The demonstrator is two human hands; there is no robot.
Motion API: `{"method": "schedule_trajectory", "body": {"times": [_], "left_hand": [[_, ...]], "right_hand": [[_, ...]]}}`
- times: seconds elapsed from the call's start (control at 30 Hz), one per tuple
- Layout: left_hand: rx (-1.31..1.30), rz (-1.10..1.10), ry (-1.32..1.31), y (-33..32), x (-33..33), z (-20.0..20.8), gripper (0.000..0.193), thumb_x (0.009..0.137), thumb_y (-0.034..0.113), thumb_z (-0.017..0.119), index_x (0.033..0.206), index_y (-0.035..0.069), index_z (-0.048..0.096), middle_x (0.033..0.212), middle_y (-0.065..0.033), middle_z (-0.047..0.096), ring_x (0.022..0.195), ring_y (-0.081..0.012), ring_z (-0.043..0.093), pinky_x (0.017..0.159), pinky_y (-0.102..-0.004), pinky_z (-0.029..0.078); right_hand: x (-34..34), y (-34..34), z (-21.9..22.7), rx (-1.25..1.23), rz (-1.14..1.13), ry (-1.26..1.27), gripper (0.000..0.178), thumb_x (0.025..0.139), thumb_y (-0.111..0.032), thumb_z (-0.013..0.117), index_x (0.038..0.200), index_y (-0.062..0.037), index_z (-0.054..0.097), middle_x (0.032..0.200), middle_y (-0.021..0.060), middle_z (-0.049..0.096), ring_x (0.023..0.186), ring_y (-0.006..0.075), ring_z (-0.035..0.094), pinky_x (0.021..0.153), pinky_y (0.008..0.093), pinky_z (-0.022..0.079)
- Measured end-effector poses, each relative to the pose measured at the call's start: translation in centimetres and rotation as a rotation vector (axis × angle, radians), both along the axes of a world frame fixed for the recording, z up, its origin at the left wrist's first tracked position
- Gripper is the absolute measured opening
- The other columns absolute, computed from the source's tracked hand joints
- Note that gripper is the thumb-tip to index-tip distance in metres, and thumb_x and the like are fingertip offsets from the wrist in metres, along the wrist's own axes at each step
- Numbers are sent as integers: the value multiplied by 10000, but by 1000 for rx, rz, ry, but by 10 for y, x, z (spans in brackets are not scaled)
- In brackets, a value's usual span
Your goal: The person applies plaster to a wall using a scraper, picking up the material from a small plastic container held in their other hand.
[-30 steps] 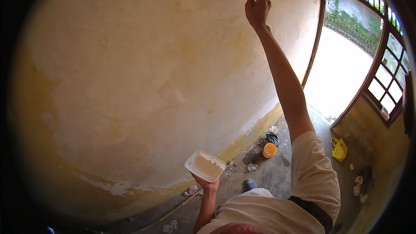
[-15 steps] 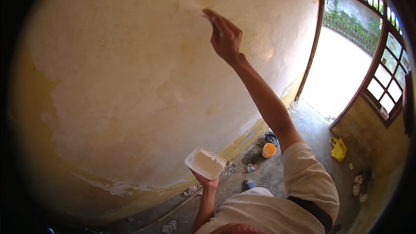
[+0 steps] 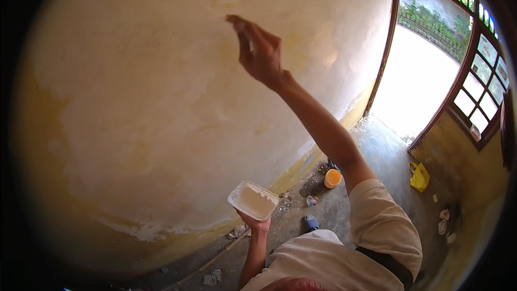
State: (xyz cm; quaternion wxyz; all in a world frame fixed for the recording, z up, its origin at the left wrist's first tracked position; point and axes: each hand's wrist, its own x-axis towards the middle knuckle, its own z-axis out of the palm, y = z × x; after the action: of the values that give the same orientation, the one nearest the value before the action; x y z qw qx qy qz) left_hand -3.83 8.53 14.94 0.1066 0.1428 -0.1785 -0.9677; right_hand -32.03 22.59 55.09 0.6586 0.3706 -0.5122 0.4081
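My left hand (image 3: pixel 255 222) supports a rectangular plastic tub (image 3: pixel 260 188) from beneath, low in front of the wall. Off-white paste (image 3: pixel 254 202) covers the tub's bottom, with smears along its inner sides. Stretched up and forward, my right hand (image 3: pixel 260 51) is at the patchy cream and yellow wall (image 3: pixel 161 97), its fingers bent together in a pinch. Whatever those fingers may hold is too hidden and blurred to make out. Pale, uneven coating spreads over the wall around this hand, with yellow paint showing at the lower left and top right.
To the right, a doorway (image 3: pixel 417 75) opens onto bright ground beside a paned window (image 3: pixel 481 86). An orange bucket (image 3: pixel 333 178) stands near the wall's foot. A yellow bag (image 3: pixel 419 177), scraps of rubbish and a long stick (image 3: pixel 215 258) lie on the grey floor.
My right hand has moved left and slightly down along the wall, its fingers still pinched. The tub in my left hand has barely shifted.
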Motion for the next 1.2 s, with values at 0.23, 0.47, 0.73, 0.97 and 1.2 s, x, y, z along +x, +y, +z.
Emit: {"method": "schedule_trajectory", "body": {"times": [0.23,0.47,0.73,0.97,1.2], "left_hand": [[29,28,34,11,-3,1,550,1035,640,491,1401,250,618,1364,55,657,1298,-213,592,1145,-485,434],[33,44,59,8,6,-7,559,1041,631,485,1421,239,608,1389,37,651,1307,-224,595,1150,-484,439],[33,76,19,18,5,24,549,1052,635,467,1391,230,615,1362,38,653,1272,-217,606,1102,-469,482],[-8,45,74,10,7,18,568,1039,641,484,1429,246,604,1408,46,642,1331,-220,580,1170,-495,416],[31,46,37,8,8,26,568,1032,645,495,1415,242,612,1386,49,650,1311,-220,588,1167,-488,417]], "right_hand": [[-136,168,32,-437,-328,-460,328,1087,-208,519,1394,-173,630,1142,166,772,1020,402,737,893,485,556],[-93,63,5,-244,-338,-362,341,962,-4,598,1272,-147,615,1049,130,775,887,384,741,708,485,568],[15,-45,-23,77,-94,-77,639,779,137,664,1362,-124,643,1264,165,730,1042,313,768,654,379,649],[-32,39,57,-181,-270,-112,399,982,52,591,1357,-79,621,1220,136,758,1036,310,766,754,366,639],[7,-50,-4,282,-245,8,495,911,17,606,1404,-15,576,1312,218,688,1090,342,739,665,369,651]]}}
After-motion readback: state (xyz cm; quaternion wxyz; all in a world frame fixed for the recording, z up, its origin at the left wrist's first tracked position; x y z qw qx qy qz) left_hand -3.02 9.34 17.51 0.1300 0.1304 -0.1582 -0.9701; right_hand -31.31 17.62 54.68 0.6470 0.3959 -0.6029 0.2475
